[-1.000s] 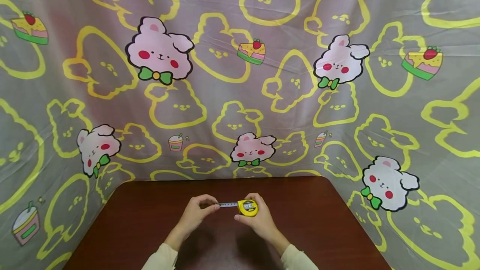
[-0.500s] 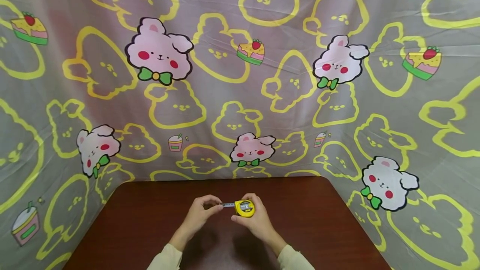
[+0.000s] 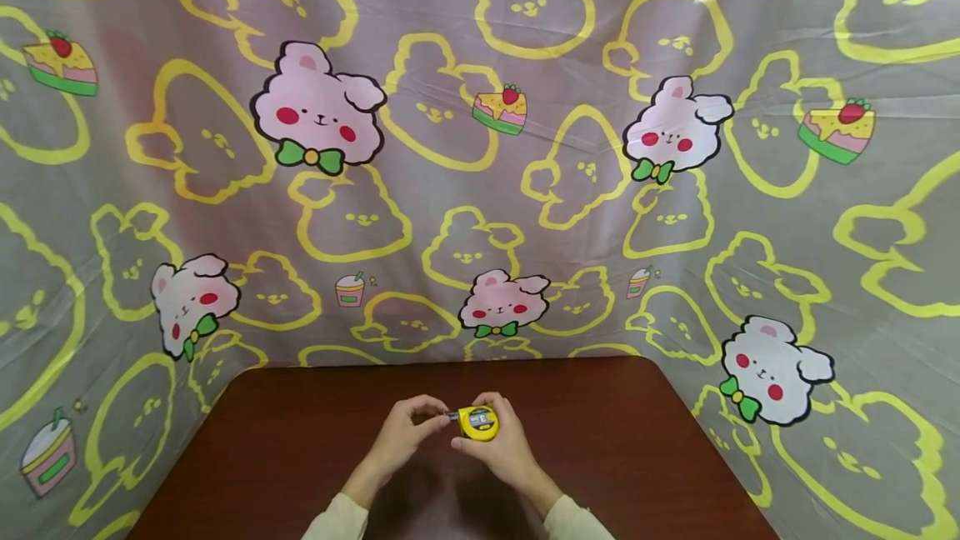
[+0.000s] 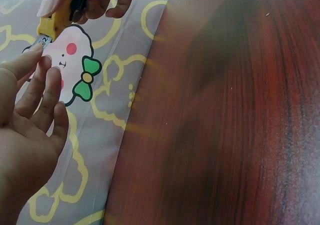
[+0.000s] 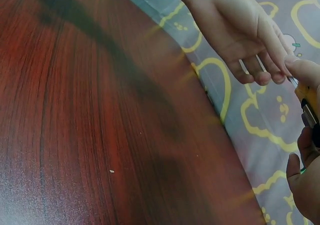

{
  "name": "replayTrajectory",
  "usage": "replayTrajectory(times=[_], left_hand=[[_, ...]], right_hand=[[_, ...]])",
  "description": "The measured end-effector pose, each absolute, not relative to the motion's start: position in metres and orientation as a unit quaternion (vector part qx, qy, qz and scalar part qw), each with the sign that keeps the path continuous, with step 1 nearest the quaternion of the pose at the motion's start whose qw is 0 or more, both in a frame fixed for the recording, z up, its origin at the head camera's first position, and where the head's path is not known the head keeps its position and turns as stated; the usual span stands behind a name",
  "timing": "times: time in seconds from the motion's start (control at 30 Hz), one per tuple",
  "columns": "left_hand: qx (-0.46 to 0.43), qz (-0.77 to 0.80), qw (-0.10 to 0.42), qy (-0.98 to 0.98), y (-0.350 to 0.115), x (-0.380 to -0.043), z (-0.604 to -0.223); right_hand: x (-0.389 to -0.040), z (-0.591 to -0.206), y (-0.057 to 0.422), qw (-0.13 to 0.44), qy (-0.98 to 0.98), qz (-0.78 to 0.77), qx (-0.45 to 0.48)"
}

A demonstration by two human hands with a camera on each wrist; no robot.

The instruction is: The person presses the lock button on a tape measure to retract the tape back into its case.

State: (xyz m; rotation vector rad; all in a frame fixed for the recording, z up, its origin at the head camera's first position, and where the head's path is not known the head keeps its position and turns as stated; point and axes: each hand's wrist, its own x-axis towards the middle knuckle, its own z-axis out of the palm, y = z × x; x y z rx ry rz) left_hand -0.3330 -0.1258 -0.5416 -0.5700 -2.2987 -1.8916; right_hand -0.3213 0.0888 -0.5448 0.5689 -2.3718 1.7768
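Note:
A yellow tape measure (image 3: 478, 422) is held above the table by my right hand (image 3: 504, 443), thumb below and fingers over its top. From its left side a short length of blade (image 3: 452, 416) sticks out. My left hand (image 3: 403, 436) pinches the blade's end between thumb and forefinger. In the left wrist view the printed blade (image 4: 44, 39) shows between the left fingertips and the yellow case (image 4: 60, 15). The right wrist view has the case (image 5: 307, 97) at its right edge, partly hidden by the right hand (image 5: 305, 185).
Beneath the hands lies a dark red-brown wooden table (image 3: 300, 415) with rounded far corners. A grey curtain (image 3: 450, 182) printed with yellow outlines and white rabbits hangs behind it and on both sides. Small light specks (image 5: 111, 171) dot the tabletop.
The blade between the hands has grown shorter as it slid back into the case. My right hand with the tape measure has moved left, and my left hand slightly right.

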Motion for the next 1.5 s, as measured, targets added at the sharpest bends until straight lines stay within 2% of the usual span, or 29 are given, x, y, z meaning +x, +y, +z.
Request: replayTrajectory(times=[0.33,0.7,1.1,1.5], left_hand=[[-0.239,-0.625,0.039,-0.742,-0.115,-0.335,-0.545],[-0.234,-0.622,0.021,-0.747,-0.114,-0.336,-0.544],[-0.196,-0.636,0.055,-0.744,-0.119,-0.330,-0.537],[-0.184,-0.645,0.077,-0.738,-0.129,-0.326,-0.531]], right_hand=[[-0.320,-0.549,0.090,0.090,-0.780,0.588,0.196],[-0.318,-0.545,0.089,0.092,-0.781,0.588,0.191],[-0.318,-0.546,0.102,0.115,-0.799,0.569,0.157],[-0.322,-0.581,0.119,0.128,-0.837,0.516,0.128]])
